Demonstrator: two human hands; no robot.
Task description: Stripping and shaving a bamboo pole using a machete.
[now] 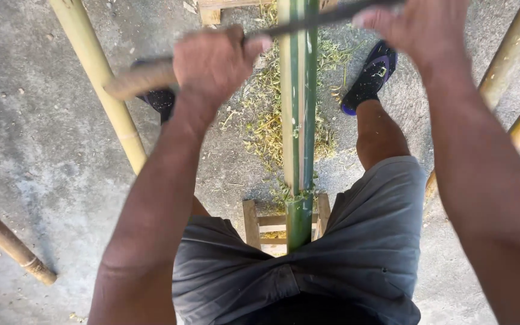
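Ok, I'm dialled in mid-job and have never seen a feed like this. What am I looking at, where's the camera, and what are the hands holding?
There is no machine here: these are a person's two bare hands, filmed by one camera worn on the head and looking straight down, so you see arms, grey shorts and dark shoes.

A green bamboo pole runs away from the body between the legs, resting on a small wooden stand. Part of its skin is already stripped, showing paler strips.

A long dark blade lies across the pole. The left hand grips its pale wooden handle; the right hand holds the far end.

Shavings lie on the concrete floor, with yellowish poles around.
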